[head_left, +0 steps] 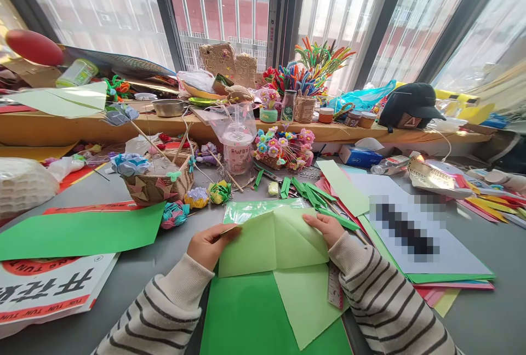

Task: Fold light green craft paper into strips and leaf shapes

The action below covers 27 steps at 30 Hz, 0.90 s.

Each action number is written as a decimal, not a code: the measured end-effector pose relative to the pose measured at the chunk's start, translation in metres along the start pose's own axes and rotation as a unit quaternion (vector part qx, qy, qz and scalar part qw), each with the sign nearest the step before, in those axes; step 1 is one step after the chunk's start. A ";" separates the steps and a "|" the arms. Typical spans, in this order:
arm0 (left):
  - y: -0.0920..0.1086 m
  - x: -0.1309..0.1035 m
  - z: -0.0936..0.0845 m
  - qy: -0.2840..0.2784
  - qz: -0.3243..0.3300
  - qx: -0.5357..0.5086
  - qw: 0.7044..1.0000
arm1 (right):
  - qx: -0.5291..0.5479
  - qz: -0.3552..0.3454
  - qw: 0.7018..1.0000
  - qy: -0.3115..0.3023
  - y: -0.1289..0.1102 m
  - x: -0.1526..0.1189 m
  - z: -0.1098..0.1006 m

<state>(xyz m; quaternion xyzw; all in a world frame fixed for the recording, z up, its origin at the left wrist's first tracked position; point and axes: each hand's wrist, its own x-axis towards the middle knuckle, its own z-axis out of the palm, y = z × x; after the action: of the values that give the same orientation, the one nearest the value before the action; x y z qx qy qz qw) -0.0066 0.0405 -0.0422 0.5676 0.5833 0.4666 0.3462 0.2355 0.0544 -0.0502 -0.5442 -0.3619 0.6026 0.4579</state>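
Observation:
A creased sheet of light green paper [250, 245] is held up in front of me, fold lines crossing near its middle. My left hand [211, 242] pinches its left edge between thumb and fingers. At the upper right edge, my right hand [326, 227] grips the same sheet. Another light green piece of paper [306, 300] lies below it, on a stack of darker green paper [242, 316]. Partly under my right sleeve is a clear ruler [335, 289]. Folded green paper strips [314, 196] lie just beyond the right hand.
Stacked coloured paper [460, 256] lies to the right. On the left are a green sheet [82, 232], a printed bag [53, 295] and a basket of paper flowers [143, 185]. A lidded cup [237, 152] and craft flowers [283, 147] stand behind, below a crowded ledge [197, 127].

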 end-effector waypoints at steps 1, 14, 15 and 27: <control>0.000 0.000 0.000 0.001 0.001 0.004 1.000 | -0.002 0.000 1.000 0.003 0.000 0.000 0.000; -0.002 0.003 0.003 -0.016 -0.121 -0.069 0.990 | 0.014 0.013 0.999 -0.027 0.001 0.000 0.001; -0.002 0.003 0.003 -0.015 -0.121 -0.073 0.990 | 0.010 0.014 0.999 -0.028 0.001 -0.001 0.001; -0.005 0.000 0.007 0.032 -0.060 -0.048 0.997 | -0.028 0.025 0.999 0.010 0.004 0.005 -0.002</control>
<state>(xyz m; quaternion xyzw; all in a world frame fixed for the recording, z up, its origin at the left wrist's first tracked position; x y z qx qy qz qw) -0.0019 0.0420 -0.0493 0.4994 0.6036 0.4905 0.3816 0.2372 0.0579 -0.0559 -0.5714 -0.3604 0.5982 0.4310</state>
